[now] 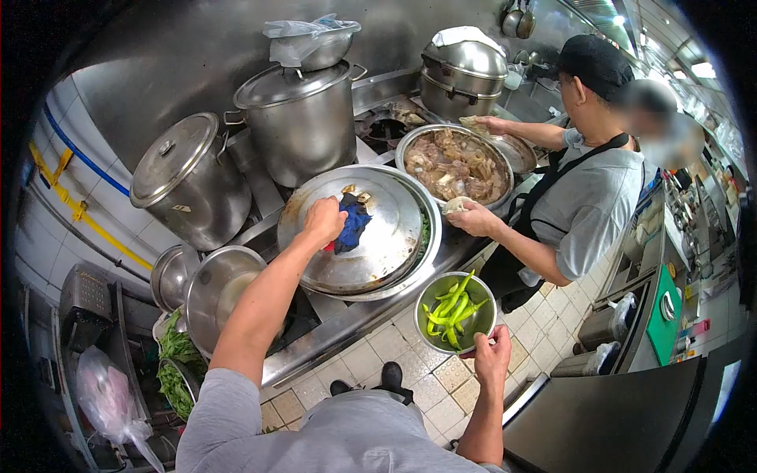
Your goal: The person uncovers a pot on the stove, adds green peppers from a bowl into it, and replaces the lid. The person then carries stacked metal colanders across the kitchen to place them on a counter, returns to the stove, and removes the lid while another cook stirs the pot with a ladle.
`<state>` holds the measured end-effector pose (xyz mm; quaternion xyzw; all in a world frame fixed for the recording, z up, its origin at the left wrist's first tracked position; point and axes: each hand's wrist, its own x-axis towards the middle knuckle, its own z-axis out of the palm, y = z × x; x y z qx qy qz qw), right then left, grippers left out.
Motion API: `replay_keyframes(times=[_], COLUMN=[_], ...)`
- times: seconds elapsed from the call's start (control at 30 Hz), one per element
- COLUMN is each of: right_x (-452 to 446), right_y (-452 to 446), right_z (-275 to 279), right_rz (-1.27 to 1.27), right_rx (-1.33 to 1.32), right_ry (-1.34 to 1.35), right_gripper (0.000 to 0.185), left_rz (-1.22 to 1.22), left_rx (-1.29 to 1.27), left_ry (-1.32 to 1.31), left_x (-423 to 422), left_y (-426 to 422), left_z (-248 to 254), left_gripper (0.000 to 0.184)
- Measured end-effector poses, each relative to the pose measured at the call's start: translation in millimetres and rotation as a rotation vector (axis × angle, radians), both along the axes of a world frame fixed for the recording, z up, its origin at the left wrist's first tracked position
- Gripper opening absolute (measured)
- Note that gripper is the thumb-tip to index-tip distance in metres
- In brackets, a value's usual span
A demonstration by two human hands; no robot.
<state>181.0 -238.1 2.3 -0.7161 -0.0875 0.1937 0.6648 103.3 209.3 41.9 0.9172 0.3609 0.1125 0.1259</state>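
Note:
My left hand [323, 221] is closed on a dark blue cloth [352, 225] at the top of a large metal lid [386, 252]. The handle beneath the cloth is hidden. The lid covers most of a wide pot [428, 256], and a strip of green shows at its right edge. My right hand [492, 356] grips the rim of a steel bowl [422, 319], held over the floor in front of the stove. Several long, bright green peppers [453, 309] lie in the bowl.
A co-worker [591, 165] stands at the right, both hands with cloths at a pan of meat [457, 165]. Tall stockpots [303, 118] stand behind. At left are a steel basin [225, 292], leafy greens [175, 355] and a plastic bag [106, 394].

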Motion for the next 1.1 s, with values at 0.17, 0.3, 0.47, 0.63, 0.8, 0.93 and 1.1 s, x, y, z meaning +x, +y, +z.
replay_keyframes(times=[0.17,0.3,0.47,0.63,0.8,0.93,1.1], right_x=[1.4,9.7,28.7,54.9,63.1,58.0,7.6], right_y=[7.8,16.6,41.5,90.3,133.4,158.3,189.1], right_z=[7.1,15.6,36.6,61.0,84.6,57.1,43.7], right_rz=[-0.004,0.02,0.053,0.083,0.228,0.366,0.539], right_rx=[0.017,-0.014,-0.07,-0.164,-0.22,-0.152,-0.05], right_ry=[0.012,-0.051,-0.26,-0.507,-0.343,-0.208,-0.003], right_gripper=[0.016,0.016,0.016,0.014,0.016,0.014,0.014], left_rz=[0.01,0.014,0.072,0.168,0.292,0.339,0.473], left_rx=[0.035,0.067,0.159,0.101,0.096,0.058,-0.002], left_ry=[-0.046,-0.105,-0.208,-0.335,-0.391,-0.432,-0.544], left_x=[-23.0,-58.0,-126.0,-205.8,-271.5,-312.3,-370.4], left_y=[4.9,11.5,25.5,33.4,19.1,8.7,-19.9], left_z=[10.7,30.2,72.4,112.3,138.0,130.7,132.2], left_gripper=[0.034,0.034,0.035,0.031,0.031,0.029,0.021])
